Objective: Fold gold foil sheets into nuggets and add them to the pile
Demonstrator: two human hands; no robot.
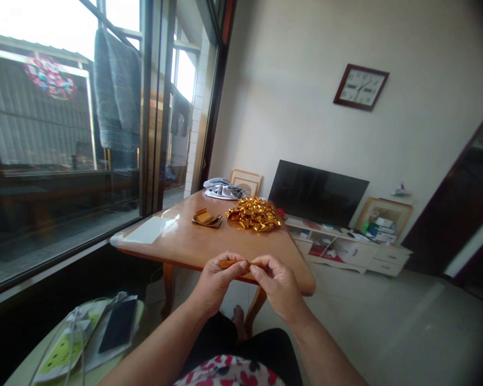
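Both my hands meet at the near edge of the wooden table, pinching one narrow folded strip of gold paper [226, 264] between thumbs and fingers. My left hand [221, 279] has the strip's left part. On its right part, my right hand [277, 281] is closed, thumb and fingertips close to the other thumb. The fingers cover much of the strip. Farther back on the table lies a heap of shiny folded gold paper pieces [255, 214]. To its left is a small stack of flat gold paper sheets [207, 217].
A white sheet [148, 230] lies on the table's [185, 246] left side. Folded cloth [223, 188] and a picture frame [246, 181] are at the far end. At lower left, a stool [20, 375] bears a phone [118, 325]. A television [317, 192] stands on a low cabinet [356, 253].
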